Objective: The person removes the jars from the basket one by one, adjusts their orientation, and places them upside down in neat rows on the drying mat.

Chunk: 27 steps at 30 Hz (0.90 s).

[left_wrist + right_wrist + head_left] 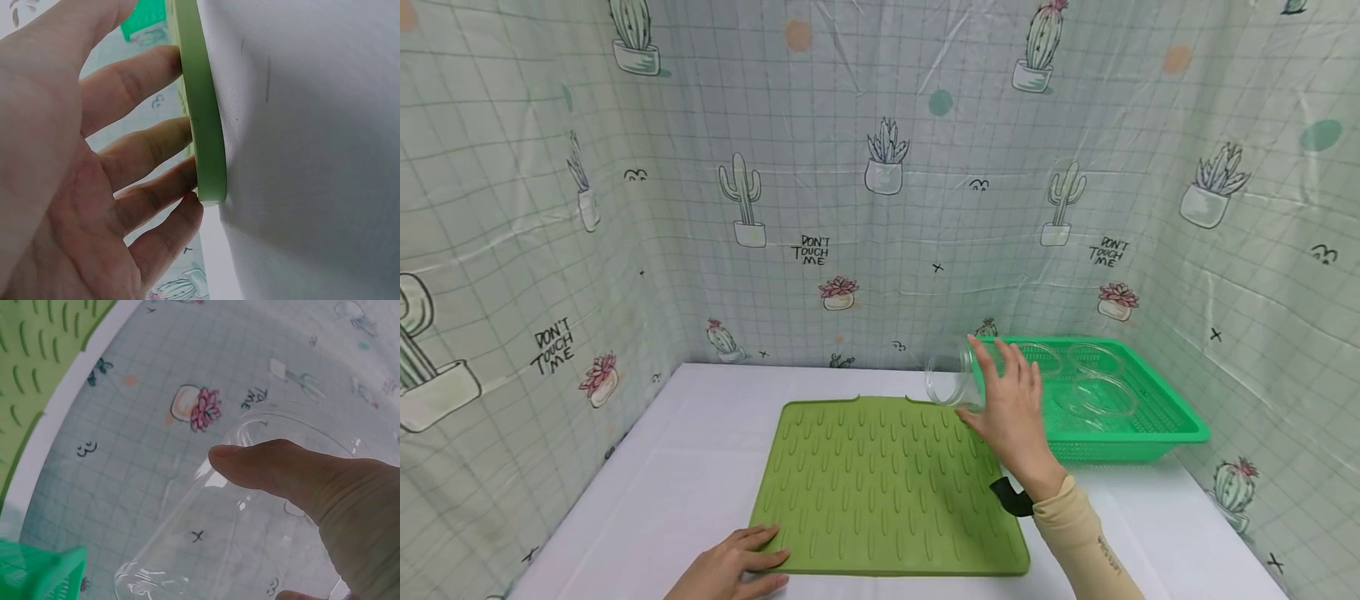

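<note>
A clear, see-through round container (946,377) is tipped on its side above the back right corner of the green ridged mat (880,492). My right hand (1015,417) holds it between thumb and fingers. In the right wrist view, the thumb (262,465) presses on the transparent wall of the container (187,531); most of the other fingers are out of sight. My left hand (730,567) rests at the mat's front left corner, and in the left wrist view its spread fingertips touch the edge of the mat (206,125).
To the right, behind my right forearm, stands a green plastic basket (1172,437) with several clear round containers (1103,396) in it. The table has a white cover (685,450). A cactus-print curtain (880,225) encloses the back and both sides.
</note>
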Tool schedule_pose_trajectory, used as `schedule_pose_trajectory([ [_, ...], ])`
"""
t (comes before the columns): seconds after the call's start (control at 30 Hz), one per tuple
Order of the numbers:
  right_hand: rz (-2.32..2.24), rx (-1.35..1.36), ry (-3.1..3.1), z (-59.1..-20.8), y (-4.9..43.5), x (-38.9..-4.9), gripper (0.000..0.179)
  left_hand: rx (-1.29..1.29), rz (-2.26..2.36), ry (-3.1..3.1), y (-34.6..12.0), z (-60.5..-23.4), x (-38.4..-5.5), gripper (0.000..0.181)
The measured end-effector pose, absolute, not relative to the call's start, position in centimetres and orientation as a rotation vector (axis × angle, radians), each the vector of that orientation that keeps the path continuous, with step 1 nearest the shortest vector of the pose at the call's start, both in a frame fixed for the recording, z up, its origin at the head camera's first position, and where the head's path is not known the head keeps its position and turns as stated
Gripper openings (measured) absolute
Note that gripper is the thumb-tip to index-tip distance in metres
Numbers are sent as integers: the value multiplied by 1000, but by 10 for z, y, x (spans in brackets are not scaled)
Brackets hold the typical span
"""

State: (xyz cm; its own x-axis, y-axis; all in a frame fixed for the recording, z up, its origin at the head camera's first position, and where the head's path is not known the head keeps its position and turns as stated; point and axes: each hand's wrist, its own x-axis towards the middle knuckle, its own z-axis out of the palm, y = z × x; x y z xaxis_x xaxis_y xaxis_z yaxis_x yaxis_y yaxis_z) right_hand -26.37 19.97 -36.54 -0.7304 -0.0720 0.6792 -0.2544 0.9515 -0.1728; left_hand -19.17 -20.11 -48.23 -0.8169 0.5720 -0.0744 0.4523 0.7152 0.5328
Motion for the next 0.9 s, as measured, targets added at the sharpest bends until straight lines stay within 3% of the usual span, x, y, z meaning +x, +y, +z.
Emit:
schedule_pose_trajectory([
  [0.57,233,295,-2424,-381,177,-267,117,764,716,2713,-195,-480,-194,49],
  [0.9,232,301,-2409,-381,178,-266,118,811,781,2613,-194,-457,-201,43],
])
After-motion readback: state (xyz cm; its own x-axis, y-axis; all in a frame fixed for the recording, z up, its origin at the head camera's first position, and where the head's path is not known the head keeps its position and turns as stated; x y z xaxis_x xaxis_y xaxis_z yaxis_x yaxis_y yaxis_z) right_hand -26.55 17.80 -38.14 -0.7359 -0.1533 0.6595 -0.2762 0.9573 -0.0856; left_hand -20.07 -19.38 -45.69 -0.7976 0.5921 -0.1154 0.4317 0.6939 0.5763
